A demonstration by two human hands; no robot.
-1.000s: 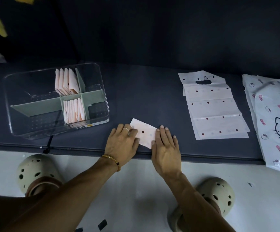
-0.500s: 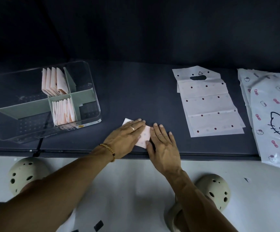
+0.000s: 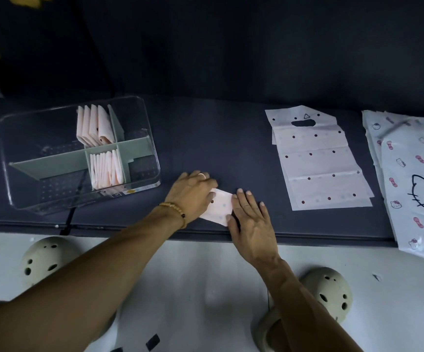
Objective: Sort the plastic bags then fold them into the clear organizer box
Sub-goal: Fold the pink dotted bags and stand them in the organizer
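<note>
- The folded bag (image 3: 219, 207), pressed flat between both hands, is thin matt plastic, pale pink with dots.
- Left of it, the organizer box (image 3: 145, 138) is clear glossy plastic with matt green dividers (image 3: 53, 162).
- The table (image 3: 206, 138) underneath is dark and matt.
- To the right, the printed bags (image 3: 419, 174) are smooth, faintly shiny film.

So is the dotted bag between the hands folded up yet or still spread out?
Folded. The dotted bag is a small flat packet on the table, with the left hand and right hand pressing flat on its ends.

dark table (image 3: 206, 138) — organizer box (image 3: 140, 179); folded bag (image 3: 219, 207); dotted bags (image 3: 317, 161); kitty bags (image 3: 414, 179)
</note>
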